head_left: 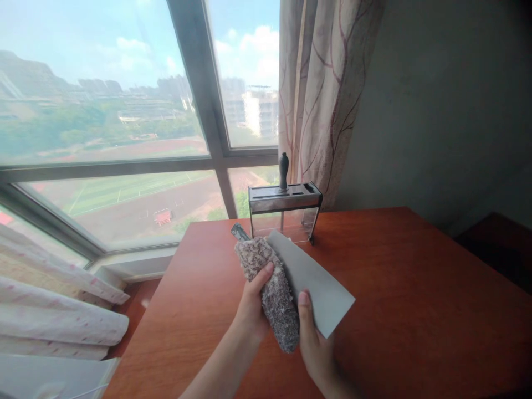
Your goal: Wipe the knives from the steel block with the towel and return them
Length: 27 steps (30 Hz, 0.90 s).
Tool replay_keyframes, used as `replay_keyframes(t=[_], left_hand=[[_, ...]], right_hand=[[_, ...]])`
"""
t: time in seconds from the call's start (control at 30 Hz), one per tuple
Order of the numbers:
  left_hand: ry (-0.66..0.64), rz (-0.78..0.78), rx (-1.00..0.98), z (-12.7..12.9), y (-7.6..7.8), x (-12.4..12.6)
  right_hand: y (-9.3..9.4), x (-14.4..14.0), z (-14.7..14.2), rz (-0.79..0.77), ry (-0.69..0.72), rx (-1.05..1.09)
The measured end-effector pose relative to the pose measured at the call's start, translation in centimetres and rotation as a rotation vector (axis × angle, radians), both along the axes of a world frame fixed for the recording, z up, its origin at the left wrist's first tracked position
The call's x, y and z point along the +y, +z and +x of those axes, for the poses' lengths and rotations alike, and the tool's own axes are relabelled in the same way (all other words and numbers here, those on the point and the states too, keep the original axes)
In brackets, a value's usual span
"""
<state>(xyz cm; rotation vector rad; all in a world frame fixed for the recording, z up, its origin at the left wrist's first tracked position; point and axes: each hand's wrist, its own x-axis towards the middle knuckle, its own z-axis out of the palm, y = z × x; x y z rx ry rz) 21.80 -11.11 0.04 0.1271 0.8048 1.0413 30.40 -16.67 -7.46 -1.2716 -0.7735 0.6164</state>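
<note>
My left hand [255, 302] is closed around a shaggy grey-brown cleaning cloth [280, 305], thumb on top. The cloth lies against a cleaver [313, 280] with a broad, flat, pale grey blade. A dark grey end piece [240, 231], which looks like the cleaver's handle, sticks out past the cloth's far end; where it joins the blade is covered. My right hand [313, 349] grips the blade's near edge, its thumb on the upper face and the other fingers mostly hidden. Both things are held above the table.
Behind my hands, a knife block [286, 195] with clear sides stands at the far edge of the reddish-brown wooden table [394, 266]. A black-handled tool [284, 172] is in its top. Beyond are a window [103, 166] and a patterned curtain [324, 83].
</note>
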Motion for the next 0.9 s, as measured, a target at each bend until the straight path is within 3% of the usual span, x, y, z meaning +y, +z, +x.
replay_keyframes(t=[0.17, 0.33, 0.4, 0.5, 0.57, 0.67, 0.8, 0.9], left_hand=[[0.038, 0.007, -0.001, -0.6, 0.3, 0.3], [0.112, 0.048, 0.013, -1.7, 1.0, 1.1], [0.119, 0.055, 0.042, -2.5, 1.3, 1.4], [0.118, 0.081, 0.113, -3.9, 1.4, 1.6], [0.114, 0.140, 0.190, -4.5, 1.2, 1.7], [0.077, 0.279, 0.340, -4.6, 0.7, 1.6], [-0.023, 0.423, 0.451, -3.2, 0.7, 1.3], [-0.060, 0.477, 0.478, -2.1, 1.0, 1.1]], right_hand=[[-1.4, -0.6, 0.7, 0.114, 0.200, -0.263], [0.0, -1.4, 2.7, 0.258, 0.312, -0.586], [0.6, -1.7, 3.8, 0.252, 0.435, -0.664], [1.0, -1.6, 6.5, 0.222, 0.590, -0.690], [1.9, -0.8, 8.7, 0.162, 0.521, -0.546], [5.4, 1.7, 11.3, 0.017, 0.449, -0.313], [12.5, 6.5, 11.1, -0.013, 0.698, -0.371], [16.0, 10.0, 8.6, 0.034, 0.804, -0.473]])
